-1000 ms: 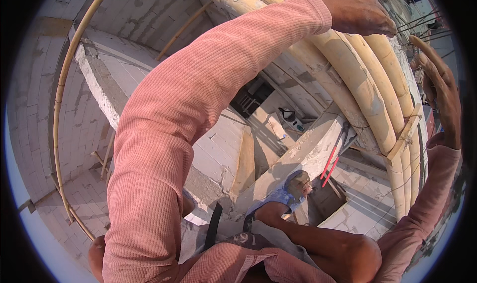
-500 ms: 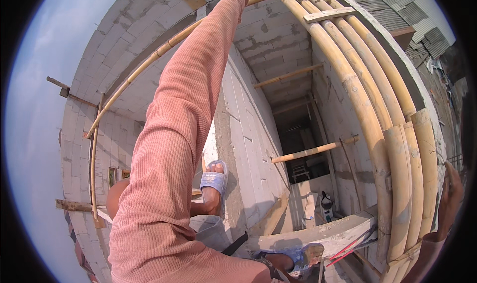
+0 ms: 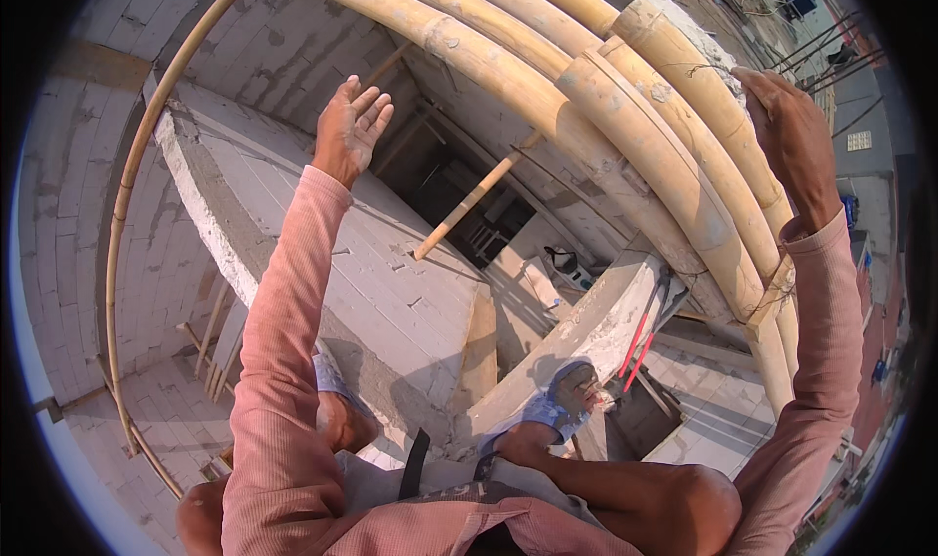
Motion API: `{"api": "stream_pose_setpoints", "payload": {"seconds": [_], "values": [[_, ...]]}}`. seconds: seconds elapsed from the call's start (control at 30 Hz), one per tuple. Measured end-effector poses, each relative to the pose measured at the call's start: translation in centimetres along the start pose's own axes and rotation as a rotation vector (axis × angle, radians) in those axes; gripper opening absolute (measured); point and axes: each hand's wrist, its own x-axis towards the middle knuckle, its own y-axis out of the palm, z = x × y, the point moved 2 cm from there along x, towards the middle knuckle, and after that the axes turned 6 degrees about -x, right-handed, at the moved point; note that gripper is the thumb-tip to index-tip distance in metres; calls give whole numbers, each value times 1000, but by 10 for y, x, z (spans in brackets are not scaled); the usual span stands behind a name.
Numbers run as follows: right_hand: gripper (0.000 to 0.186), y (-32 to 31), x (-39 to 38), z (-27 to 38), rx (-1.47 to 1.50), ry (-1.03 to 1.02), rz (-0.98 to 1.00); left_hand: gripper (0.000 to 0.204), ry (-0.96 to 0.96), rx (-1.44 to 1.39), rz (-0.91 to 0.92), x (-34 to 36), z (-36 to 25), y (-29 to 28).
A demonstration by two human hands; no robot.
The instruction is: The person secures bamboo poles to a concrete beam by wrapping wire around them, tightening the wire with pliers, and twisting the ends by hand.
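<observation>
My left hand (image 3: 349,128) is raised in the air with its fingers spread, holding nothing, above a white block wall (image 3: 322,263). My right hand (image 3: 793,136) rests on the outermost of several thick bamboo poles (image 3: 625,136) that curve overhead. Its fingers lie along the pole near a wire tie (image 3: 772,292). Both arms wear pink sleeves. My feet in blue sandals (image 3: 572,390) stand on the wall top and on a concrete beam (image 3: 586,331).
A thin bamboo pole (image 3: 132,214) arcs at the left. A short bamboo strut (image 3: 469,204) crosses the dark shaft below. Red-handled tools (image 3: 635,346) lie by the concrete beam. There is a deep drop between the walls.
My left hand has let go of the bamboo overhead and come down into open air. The view has swung right, and my right hand now shows on the outer pole.
</observation>
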Motion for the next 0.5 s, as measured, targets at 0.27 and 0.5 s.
{"api": "stream_pose_setpoints", "payload": {"seconds": [0.27,0.5], "values": [[26,1,-43,4,-80,76,158,80,-800,-758,199,-75,251,123],[28,35,-47,16,-33,-21,134,71,-664,-830,509,-71,275,153]]}}
